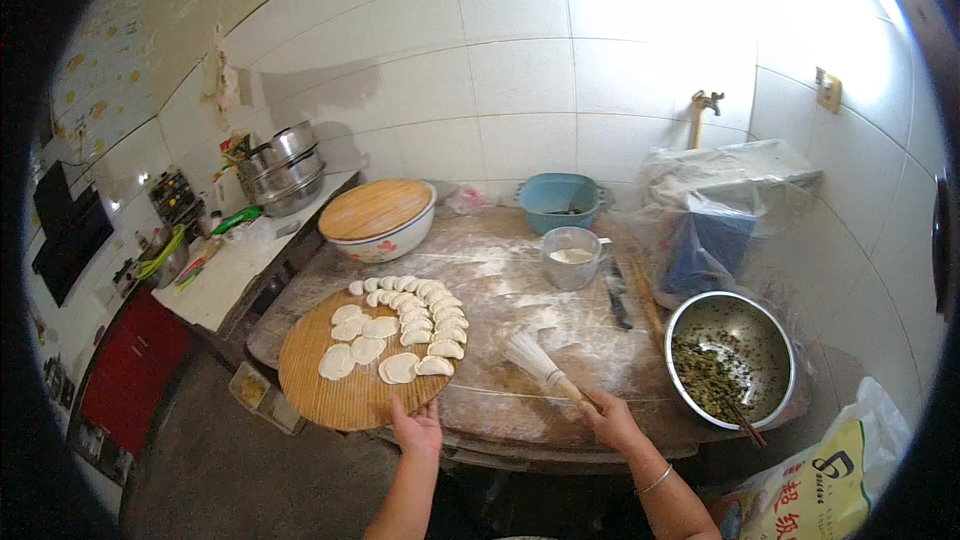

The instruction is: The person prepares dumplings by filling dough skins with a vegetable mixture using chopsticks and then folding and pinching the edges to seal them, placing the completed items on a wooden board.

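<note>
My left hand (pixel 417 424) grips the near edge of a round wooden board (pixel 330 408), which juts past the table's left front edge. Rows of folded dumplings (pixel 418 312) lie along the board's right side, and several flat dough wrappers (pixel 368 348) lie to their left. In my right hand (pixel 612 420) is the wooden handle of a small whisk brush (pixel 535 360). Its pale bristles point away to the left, over or on the floury table (pixel 490 285); whether they touch it I cannot tell.
To the right stands a steel bowl (pixel 778 340) of chopped green filling with chopsticks. Behind are a knife (pixel 616 298), a plastic jug (pixel 572 258) of flour, a blue basin (pixel 560 198) and a large bowl (pixel 390 240) under a wooden lid. A sack (pixel 820 480) sits at lower right.
</note>
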Demonstrator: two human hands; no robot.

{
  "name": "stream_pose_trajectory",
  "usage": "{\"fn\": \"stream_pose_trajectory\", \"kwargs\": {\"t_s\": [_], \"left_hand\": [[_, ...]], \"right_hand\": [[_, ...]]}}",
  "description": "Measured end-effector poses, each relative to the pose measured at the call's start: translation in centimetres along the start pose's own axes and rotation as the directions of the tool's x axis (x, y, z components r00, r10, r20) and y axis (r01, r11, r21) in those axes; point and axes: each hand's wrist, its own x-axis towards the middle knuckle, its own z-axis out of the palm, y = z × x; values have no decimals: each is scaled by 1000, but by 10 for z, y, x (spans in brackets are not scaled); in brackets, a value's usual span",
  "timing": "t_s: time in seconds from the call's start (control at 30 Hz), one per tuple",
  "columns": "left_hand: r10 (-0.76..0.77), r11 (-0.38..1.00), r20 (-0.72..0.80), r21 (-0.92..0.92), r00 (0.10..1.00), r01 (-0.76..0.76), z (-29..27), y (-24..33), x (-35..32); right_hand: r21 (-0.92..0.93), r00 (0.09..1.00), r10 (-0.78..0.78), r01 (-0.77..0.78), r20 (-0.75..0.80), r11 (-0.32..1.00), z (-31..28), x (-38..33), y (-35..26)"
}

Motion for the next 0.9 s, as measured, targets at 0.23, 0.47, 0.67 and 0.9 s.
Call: {"fn": "stream_pose_trajectory", "kwargs": {"t_s": [0.23,0.47,0.67,0.9], "left_hand": [[52,998,34,39,998,-54,-63,131,46],[235,965,47,103,971,-239,-112,184,14],[86,996,-95,0,992,-87,-133,199,6],[69,997,-134,29,989,-66,-121,169,24]], "right_hand": [[132,998,-53,49,31,990,71,89,13],[-113,982,-164,174,88,978,167,202,-44],[6,931,-277,284,236,959,269,304,-94],[157,956,49,-3,-290,988,186,362,-33]]}}
